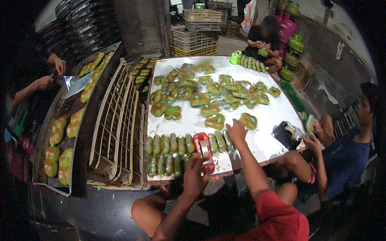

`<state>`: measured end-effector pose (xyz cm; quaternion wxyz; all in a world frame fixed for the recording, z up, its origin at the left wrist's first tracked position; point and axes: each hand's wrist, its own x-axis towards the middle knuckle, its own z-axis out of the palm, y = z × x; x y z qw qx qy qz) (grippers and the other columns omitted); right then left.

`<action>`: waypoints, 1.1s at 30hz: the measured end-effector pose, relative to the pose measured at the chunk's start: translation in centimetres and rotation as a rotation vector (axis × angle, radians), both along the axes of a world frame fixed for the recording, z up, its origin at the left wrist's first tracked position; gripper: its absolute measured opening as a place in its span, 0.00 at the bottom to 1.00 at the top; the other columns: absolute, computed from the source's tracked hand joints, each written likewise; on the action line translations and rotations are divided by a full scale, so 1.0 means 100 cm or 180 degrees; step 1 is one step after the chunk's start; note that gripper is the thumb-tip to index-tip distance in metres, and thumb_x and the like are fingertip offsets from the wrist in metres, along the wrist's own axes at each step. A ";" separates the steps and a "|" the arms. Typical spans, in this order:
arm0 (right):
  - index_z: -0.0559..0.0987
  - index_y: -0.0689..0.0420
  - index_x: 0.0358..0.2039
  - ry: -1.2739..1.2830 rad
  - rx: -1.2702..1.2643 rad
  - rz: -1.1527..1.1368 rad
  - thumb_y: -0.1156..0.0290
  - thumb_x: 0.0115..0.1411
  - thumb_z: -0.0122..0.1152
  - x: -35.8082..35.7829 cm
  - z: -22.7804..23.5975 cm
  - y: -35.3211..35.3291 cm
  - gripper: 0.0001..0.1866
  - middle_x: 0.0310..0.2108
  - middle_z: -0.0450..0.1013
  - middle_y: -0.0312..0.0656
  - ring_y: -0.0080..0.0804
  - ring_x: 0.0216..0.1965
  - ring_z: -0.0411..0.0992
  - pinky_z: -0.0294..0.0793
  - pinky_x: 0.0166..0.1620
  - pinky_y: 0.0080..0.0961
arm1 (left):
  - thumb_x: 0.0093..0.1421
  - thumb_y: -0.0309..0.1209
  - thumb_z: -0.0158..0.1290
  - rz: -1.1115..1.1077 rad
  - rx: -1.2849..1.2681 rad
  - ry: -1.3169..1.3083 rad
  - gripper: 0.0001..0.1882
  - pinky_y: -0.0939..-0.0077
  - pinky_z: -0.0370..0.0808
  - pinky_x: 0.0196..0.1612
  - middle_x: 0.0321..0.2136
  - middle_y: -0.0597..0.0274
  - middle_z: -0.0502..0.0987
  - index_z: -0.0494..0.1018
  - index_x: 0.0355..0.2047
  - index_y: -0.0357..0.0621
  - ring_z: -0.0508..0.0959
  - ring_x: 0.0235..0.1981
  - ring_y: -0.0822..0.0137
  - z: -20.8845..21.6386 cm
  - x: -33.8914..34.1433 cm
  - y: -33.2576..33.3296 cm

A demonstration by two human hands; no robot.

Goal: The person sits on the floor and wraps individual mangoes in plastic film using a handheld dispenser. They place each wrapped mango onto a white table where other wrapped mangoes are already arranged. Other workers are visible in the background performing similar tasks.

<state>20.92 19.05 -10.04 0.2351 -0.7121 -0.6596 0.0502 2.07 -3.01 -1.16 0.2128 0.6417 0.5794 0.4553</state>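
Observation:
My left hand (196,172) is at the near end of a red tape dispenser (202,145) on the front edge of the white table. Its fingers are bent close together there; whatever is between them is too small to make out. Past the dispenser reaches my right hand (237,131), fingers stretched out and apart, just above the tabletop. Nearest to it are a bagged bun (248,121) with a round green label and the end of a row of long wrapped rolls (220,141). More wrapped rolls (163,154) stand in two rows left of the dispenser.
Many bagged green-brown buns (201,98) cover the table's middle. A baking tray (76,138) of buns and leaning crates (114,124) are at left, with a co-worker's hands above. Another person sits at right by a black tape dispenser (287,134), one more at the far end.

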 end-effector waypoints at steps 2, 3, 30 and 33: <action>0.77 0.57 0.44 0.0489 0.0074 0.0085 0.59 0.54 0.63 0.012 -0.003 0.067 0.20 0.42 0.75 0.51 0.51 0.46 0.72 0.70 0.48 0.42 | 0.53 0.26 0.59 -0.0046 -0.0198 -0.0044 0.16 0.60 0.74 0.49 0.50 0.49 0.70 0.73 0.44 0.43 0.74 0.49 0.49 0.013 0.007 0.004; 0.77 0.59 0.42 0.1138 0.0105 -0.0140 0.61 0.53 0.64 -0.023 0.013 0.083 0.19 0.39 0.76 0.52 0.49 0.43 0.74 0.72 0.46 0.41 | 0.52 0.27 0.57 0.0097 -0.0178 0.0000 0.18 0.59 0.69 0.55 0.48 0.47 0.72 0.72 0.44 0.38 0.72 0.51 0.47 0.007 -0.005 0.001; 0.78 0.66 0.30 0.3027 -0.0240 0.1735 0.69 0.58 0.61 -0.013 0.105 -0.151 0.11 0.27 0.72 0.41 0.25 0.29 0.67 0.67 0.36 0.23 | 0.56 0.35 0.59 -0.0482 -0.1466 -0.2508 0.14 0.79 0.73 0.37 0.34 0.63 0.77 0.78 0.37 0.38 0.76 0.34 0.72 0.029 -0.005 0.012; 0.73 0.66 0.25 0.2600 0.0479 0.1692 0.71 0.61 0.57 -0.018 0.102 -0.165 0.12 0.22 0.69 0.40 0.23 0.27 0.65 0.65 0.33 0.25 | 0.60 0.42 0.53 -0.0478 -0.1614 -0.1798 0.18 0.74 0.71 0.37 0.33 0.60 0.77 0.78 0.37 0.38 0.74 0.35 0.70 0.023 -0.002 0.005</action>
